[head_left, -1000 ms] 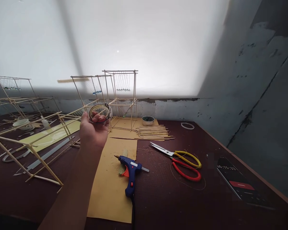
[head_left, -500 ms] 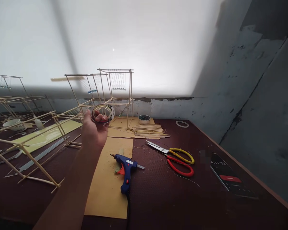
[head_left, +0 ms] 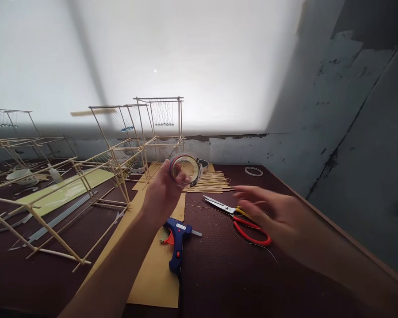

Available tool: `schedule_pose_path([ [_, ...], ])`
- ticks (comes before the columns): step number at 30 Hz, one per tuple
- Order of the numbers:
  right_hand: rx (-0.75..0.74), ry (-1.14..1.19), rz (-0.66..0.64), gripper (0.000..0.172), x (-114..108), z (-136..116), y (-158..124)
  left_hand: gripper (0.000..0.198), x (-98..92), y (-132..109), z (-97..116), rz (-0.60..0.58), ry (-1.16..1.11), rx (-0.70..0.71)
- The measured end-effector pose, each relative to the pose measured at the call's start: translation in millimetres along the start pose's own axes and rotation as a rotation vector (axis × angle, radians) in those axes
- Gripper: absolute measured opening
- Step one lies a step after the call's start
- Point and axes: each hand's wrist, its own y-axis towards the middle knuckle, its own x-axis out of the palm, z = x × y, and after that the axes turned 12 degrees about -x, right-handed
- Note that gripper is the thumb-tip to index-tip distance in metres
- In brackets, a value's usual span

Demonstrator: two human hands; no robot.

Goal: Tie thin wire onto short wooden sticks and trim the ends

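My left hand (head_left: 161, 190) is closed around a ring-shaped spool of fishing line (head_left: 198, 171), clear with a dark printed label, with fingertips through its centre hole. It is raised above the tan board (head_left: 159, 287). My right hand (head_left: 278, 216), slightly blurred, reaches in with its fingers apart and nothing visible in them. Below and beside that hand lie scissors (head_left: 220, 203) with one red and one yellow handle; the hand covers part of the yellow one. A blue hot glue gun (head_left: 176, 245) rests on the board's right edge, partly behind my left wrist.
Thin wooden sticks (head_left: 212, 182) lie in a pile near the wall, beside a small round tin (head_left: 204, 164). Stick frames (head_left: 116, 150) with hanging beads fill the left. A pale ring (head_left: 254, 171) lies at the back right. A white bowl (head_left: 21, 177) stands far left.
My left hand has moved right and slightly down with the spool. My right hand has come into view from the right, over the scissors, and now hides the phone.
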Motion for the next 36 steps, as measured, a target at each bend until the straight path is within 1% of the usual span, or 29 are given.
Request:
schedule_pose_path([
  [1, 0.016, 0.069, -0.075, 0.04, 21.7, -7.2, 18.9, 0.034, -0.1, -1.2, -1.8, -0.029, 0.033, -0.027],
  [3, 0.0, 0.283, -0.2, 0.036, 59.2, -17.0, 53.6, 0.034, -2.4, -2.0, -3.4, -0.062, 0.099, -0.067],
  [4, -0.007, 0.412, -0.273, 0.03, 73.1, -19.7, 67.3, 0.034, -4.4, -1.5, -3.4, -0.064, 0.127, -0.067],
  [6, 0.089, 0.667, -0.421, 0.023, 90.0, -22.3, 84.7, 0.031, -9.6, 1.2, -2.8, -0.051, 0.191, -0.001],
  [8, 0.178, 0.836, -0.504, 0.022, 94.2, -24.6, 89.9, 0.027, -15.7, 5.4, -2.3, -0.042, 0.278, 0.12],
  [9, 0.191, 0.873, -0.522, 0.024, 92.6, -26.3, 89.5, 0.025, -18.8, 7.6, -2.4, -0.037, 0.329, 0.179],
  [11, 0.14, 0.874, -0.506, 0.031, 83.1, -29.6, 87.3, 0.02, -24.6, 11.6, -3.3, -0.007, 0.452, 0.256],
  [12, 0.097, 0.85, -0.464, 0.034, 75.5, -30.2, 87.1, 0.019, -27.0, 13.0, -4.1, 0.013, 0.521, 0.262],
  [13, 0.052, 0.809, -0.391, 0.036, 66.1, -29.1, 88.3, 0.021, -28.8, 14.0, -5.0, 0.033, 0.581, 0.253],
  [14, 0.009, 0.747, -0.287, 0.035, 54.9, -25.9, 90.8, 0.024, -30.0, 14.6, -5.8, 0.052, 0.615, 0.228],
  [15, -0.014, 0.644, -0.148, 0.032, 42.4, -20.3, 94.5, 0.027, -30.6, 14.9, -6.4, 0.069, 0.607, 0.185],
  [16, -0.041, 0.487, -0.008, 0.03, 29.1, -12.3, 98.8, 0.029, -30.5, 14.9, -6.7, 0.082, 0.553, 0.131],
  [17, -0.046, 0.25, 0.134, 0.031, 15.6, -2.4, 103.2, 0.028, -29.8, 14.8, -6.5, 0.087, 0.463, 0.074],
  [18, 0.012, -0.062, 0.207, 0.034, 2.7, 8.4, 106.9, 0.026, -28.7, 14.6, -5.9, 0.085, 0.355, 0.025],
  [19, 0.134, -0.375, 0.146, 0.034, -8.7, 19.1, 109.6, 0.022, -27.3, 14.3, -4.9, 0.074, 0.249, -0.01],
  [21, 0.321, -0.569, 0.027, 0.02, -24.4, 35.1, 111.4, 0.018, -24.2, 13.7, -2.4, 0.041, 0.091, -0.044],
  [22, 0.391, -0.635, -0.021, 0.015, -27.8, 38.5, 110.7, 0.018, -22.8, 13.4, -1.2, 0.031, 0.043, -0.049],
  [23, 0.411, -0.666, -0.041, 0.007, -28.0, 38.1, 109.4, 0.019, -21.5, 13.0, -0.3, 0.03, 0.012, -0.051],
  [24, 0.383, -0.689, -0.041, 0.007, -25.1, 34.1, 107.7, 0.019, -20.4, 12.6, 0.3, 0.036, -0.005, -0.051],
  [25, 0.302, -0.688, -0.029, 0.019, -19.3, 27.1, 105.8, 0.02, -19.4, 12.1, 0.6, 0.041, -0.011, -0.054],
  [26, 0.134, -0.65, 0.007, 0.032, -10.9, 18.3, 103.8, 0.022, -18.5, 11.4, 0.7, 0.044, -0.012, -0.061],
  [27, -0.027, -0.556, 0.027, 0.042, -0.3, 9.1, 102.0, 0.023, -17.7, 10.7, 0.6, 0.044, -0.01, -0.071],
  [28, -0.131, -0.421, 0.023, 0.044, 12.0, 0.7, 100.5, 0.024, -17.1, 9.9, 0.6, 0.045, -0.009, -0.084],
  [29, -0.179, -0.292, -0.003, 0.042, 25.5, -5.8, 99.2, 0.026, -16.7, 9.1, 0.7, 0.047, -0.011, -0.093],
  [30, -0.207, -0.199, -0.012, 0.044, 39.7, -9.6, 98.3, 0.027, -16.6, 8.3, 0.8, 0.049, -0.015, -0.099],
  [31, -0.205, -0.12, -0.022, 0.047, 54.0, -10.6, 97.7, 0.027, -16.8, 7.7, 1.1, 0.047, -0.018, -0.101],
  [32, -0.176, -0.04, -0.025, 0.046, 67.6, -9.1, 97.2, 0.027, -17.3, 7.3, 1.4, 0.038, -0.018, -0.098],
  [34, -0.107, 0.172, -0.154, 0.035, 90.9, -2.1, 95.8, 0.028, -19.0, 7.5, 1.8, 0.012, -0.006, -0.082],
  [36, -0.032, 0.358, -0.249, 0.027, 105.5, 3.9, 91.8, 0.027, -21.6, 9.1, 1.2, 0.0, 0.026, -0.051],
])
